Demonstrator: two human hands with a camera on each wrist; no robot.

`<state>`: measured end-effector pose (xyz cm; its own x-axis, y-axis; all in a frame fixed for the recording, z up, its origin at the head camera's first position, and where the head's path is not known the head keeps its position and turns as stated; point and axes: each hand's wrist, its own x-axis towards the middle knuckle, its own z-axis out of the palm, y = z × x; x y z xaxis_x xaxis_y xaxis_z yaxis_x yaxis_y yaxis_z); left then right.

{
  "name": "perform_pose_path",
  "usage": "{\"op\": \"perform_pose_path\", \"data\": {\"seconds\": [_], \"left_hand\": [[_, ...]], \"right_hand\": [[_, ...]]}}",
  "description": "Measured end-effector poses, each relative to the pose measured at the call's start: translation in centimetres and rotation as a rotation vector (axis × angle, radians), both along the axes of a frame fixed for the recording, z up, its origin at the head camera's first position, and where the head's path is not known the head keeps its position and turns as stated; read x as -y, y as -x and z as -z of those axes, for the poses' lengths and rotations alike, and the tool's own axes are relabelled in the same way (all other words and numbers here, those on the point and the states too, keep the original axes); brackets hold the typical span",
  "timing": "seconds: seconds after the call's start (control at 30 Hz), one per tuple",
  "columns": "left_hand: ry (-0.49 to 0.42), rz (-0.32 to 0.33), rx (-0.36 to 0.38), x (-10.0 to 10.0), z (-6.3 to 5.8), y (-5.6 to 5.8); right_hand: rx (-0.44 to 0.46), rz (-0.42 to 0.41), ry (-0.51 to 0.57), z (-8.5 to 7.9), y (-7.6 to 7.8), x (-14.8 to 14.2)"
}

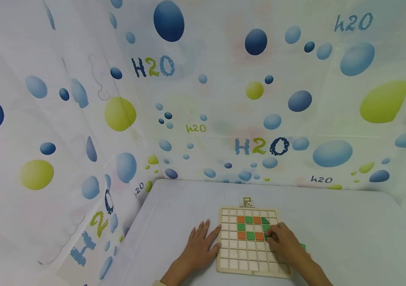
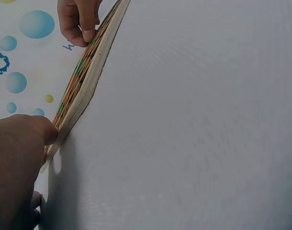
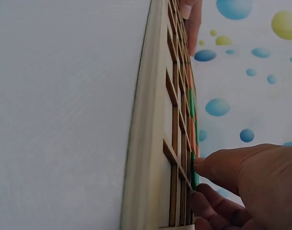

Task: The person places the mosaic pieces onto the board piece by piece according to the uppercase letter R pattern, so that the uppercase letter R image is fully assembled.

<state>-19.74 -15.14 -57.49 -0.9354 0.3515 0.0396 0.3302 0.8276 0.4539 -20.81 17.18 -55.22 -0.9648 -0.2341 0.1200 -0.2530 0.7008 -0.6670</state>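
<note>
A wooden grid board lies on the table, with orange tiles and green tiles forming a ring in its upper right part. The ring's far right corner piece is green with a rounded edge. My right hand pinches a green tile between thumb and fingers at the ring's near right corner, low over the grid; the fingers hide part of it. Fingers spread, my left hand rests on the table at the board's left edge, its thumb and index tip touching the frame.
A small pattern card lies just beyond the board's far edge. Beside my right wrist, a green piece shows partly on the white table. Behind stands a white curtain printed with blue and lime drops.
</note>
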Motion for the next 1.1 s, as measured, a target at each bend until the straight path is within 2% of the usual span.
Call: {"op": "perform_pose_path", "data": {"seconds": [0.1, 0.23, 0.47, 0.73, 0.97, 1.1], "left_hand": [[-0.002, -0.001, 0.001, -0.1, 0.1, 0.0], [0.001, -0.004, 0.004, -0.1, 0.0, 0.0], [-0.001, -0.003, 0.007, -0.1, 0.0, -0.1], [0.002, -0.003, 0.003, 0.0, -0.3, -0.2], [-0.002, -0.002, 0.009, 0.0, -0.5, -0.1], [-0.008, 0.004, 0.007, -0.1, -0.6, -0.2]], "right_hand": [[-0.007, 0.005, -0.005, 0.1, 0.0, -0.1], [0.036, 0.045, 0.002, -0.3, -0.2, -1.1], [0.08, 0.132, -0.082, -0.8, 0.2, -5.0], [0.307, 0.157, -0.182, -0.7, 0.4, -8.2], [0.238, 0.128, -0.161, 0.0, 0.7, -8.6], [0.243, 0.134, -0.153, 0.2, 0.9, -8.5]]}}
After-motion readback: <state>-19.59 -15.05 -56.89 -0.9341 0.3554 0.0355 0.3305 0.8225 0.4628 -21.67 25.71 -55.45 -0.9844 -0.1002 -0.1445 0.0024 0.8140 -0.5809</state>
